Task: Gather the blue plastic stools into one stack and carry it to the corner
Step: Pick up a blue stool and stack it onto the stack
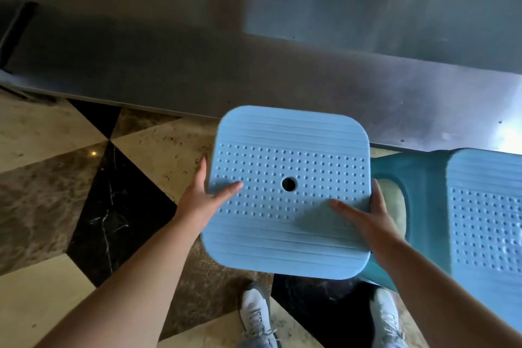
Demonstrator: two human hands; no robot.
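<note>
1. Forearms enter from the lower corners; below them my two grey shoes [255, 316] stand on the floor [70, 178], a pattern of cream, brown and black marble triangles.
2. Left hand [203, 198] grips the stool [288, 192] at its left edge: thumb flat on the seat, fingers [202, 171] curled under the rim.
3. Right hand [367, 217] grips the right edge likewise, thumb on the seat, fingers wrapped round the side.
4. Seen from above, the stool seat is light blue, square with rounded corners, dotted, with a round central hole.
5. Second stool [485, 215], same pattern, sits at the right frame edge, just beside the held one; whether they touch I cannot tell.
6. Behind both runs a grey metal wall [310, 65].
</note>
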